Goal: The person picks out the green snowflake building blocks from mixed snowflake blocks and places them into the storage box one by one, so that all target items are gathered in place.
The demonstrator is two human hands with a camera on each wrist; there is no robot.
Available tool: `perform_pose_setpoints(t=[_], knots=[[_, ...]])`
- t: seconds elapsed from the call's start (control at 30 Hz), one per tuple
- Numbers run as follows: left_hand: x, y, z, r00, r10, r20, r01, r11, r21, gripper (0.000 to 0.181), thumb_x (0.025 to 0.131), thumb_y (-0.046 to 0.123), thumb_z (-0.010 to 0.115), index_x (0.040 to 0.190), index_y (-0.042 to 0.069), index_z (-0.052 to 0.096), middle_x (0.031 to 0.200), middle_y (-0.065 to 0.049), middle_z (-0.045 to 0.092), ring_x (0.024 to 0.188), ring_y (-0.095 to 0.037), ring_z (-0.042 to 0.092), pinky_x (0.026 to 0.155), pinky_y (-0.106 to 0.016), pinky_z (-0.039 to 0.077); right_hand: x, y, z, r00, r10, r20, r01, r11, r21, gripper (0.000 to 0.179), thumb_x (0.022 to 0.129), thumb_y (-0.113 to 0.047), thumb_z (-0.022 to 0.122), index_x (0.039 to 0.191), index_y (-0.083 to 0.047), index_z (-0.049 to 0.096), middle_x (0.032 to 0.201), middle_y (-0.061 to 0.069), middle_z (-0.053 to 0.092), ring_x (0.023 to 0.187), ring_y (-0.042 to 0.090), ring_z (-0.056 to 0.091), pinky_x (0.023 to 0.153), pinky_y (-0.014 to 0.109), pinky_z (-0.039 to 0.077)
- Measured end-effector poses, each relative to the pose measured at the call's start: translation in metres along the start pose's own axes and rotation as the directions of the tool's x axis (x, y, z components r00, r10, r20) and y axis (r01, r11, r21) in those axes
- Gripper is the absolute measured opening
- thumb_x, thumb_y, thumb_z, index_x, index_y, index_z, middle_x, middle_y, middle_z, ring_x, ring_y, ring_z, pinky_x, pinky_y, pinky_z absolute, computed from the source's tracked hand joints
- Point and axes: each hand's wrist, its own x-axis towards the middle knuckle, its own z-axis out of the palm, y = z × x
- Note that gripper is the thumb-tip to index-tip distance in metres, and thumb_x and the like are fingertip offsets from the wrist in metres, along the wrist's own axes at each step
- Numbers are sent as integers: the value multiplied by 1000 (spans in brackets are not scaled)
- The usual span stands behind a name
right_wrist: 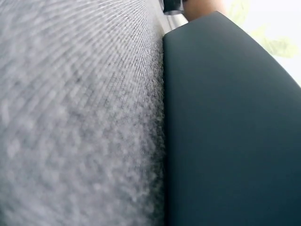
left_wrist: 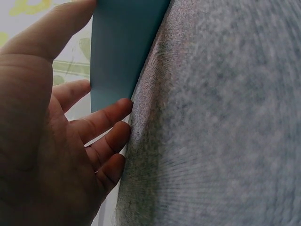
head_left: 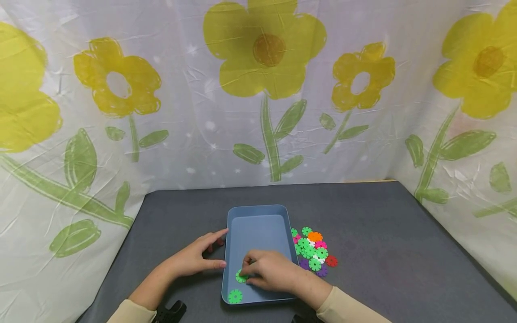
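A blue rectangular tray [head_left: 258, 229] lies on the dark table. Inside its near-left part, my right hand [head_left: 274, 270] pinches the edge of a green notched disc [head_left: 240, 276] between thumb and fingers. Another green notched disc [head_left: 235, 296] lies flat in the near-left corner. My left hand [head_left: 193, 256] is at the tray's left side, thumb and index finger spread with their tips at the rim. The left wrist view shows its fingers [left_wrist: 110, 115] loosely extended beside the tray's outer wall [left_wrist: 120, 52]. In the right wrist view the tray wall [right_wrist: 230, 122] fills much of the frame and the hand is hidden.
Right of the tray, a loose pile of notched discs [head_left: 308, 251] in green, pink, white, purple, orange and red lies against its side. The grey cloth-covered table [head_left: 383, 251] is bordered by a flower-printed curtain [head_left: 194, 112] at the back and sides.
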Motion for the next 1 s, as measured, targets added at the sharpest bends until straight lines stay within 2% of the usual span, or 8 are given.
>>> perform_pose_setpoints(t=[0.13,0.2,0.4,0.67,0.8,1.0], knots=[[-1,0,0,1000,-7,3,7,1000,-5,90,92,43,79,163,15,31,134,-7,54,107,-25,49,89,-49,43,0,0,0,999,-40,23,39,998,42,24,98,-14,73,122,-14,76,119,-4,66,108,2,61,95,18,46],[-1,0,0,1000,-10,2,10,1000,-1,90,91,44,79,163,16,31,134,-6,54,106,-24,49,88,-47,42,0,1,-1,999,-47,22,46,997,66,23,98,-11,72,121,-13,76,121,-3,67,111,2,60,97,19,45],[0,0,1,1000,0,-3,0,1000,10,91,91,44,79,163,15,31,134,-6,54,104,-24,48,87,-45,42,-1,0,-2,999,-39,-2,39,997,71,15,96,-9,73,108,-13,80,110,-5,63,96,1,55,89,12,43],[1,3,-1,1000,13,-2,-12,1000,10,89,91,42,79,162,15,32,133,-7,55,103,-23,48,86,-47,42,-3,0,-5,996,-70,49,66,995,78,24,98,-13,69,120,-16,78,117,-7,64,99,3,53,87,10,38],[1,4,-1,1000,11,-7,-11,1000,8,89,91,42,80,162,16,33,133,-6,55,102,-23,48,85,-45,41,-5,1,-12,998,-42,39,38,995,97,26,98,-13,69,123,-17,76,120,-9,64,99,4,50,86,13,39],[1,3,-1,1000,9,-6,-9,1000,6,90,91,42,80,162,15,33,132,-6,55,103,-23,47,85,-46,41,-11,6,-32,998,55,-26,-51,993,107,25,98,-14,69,122,-17,77,120,-8,62,105,10,51,91,23,45]])
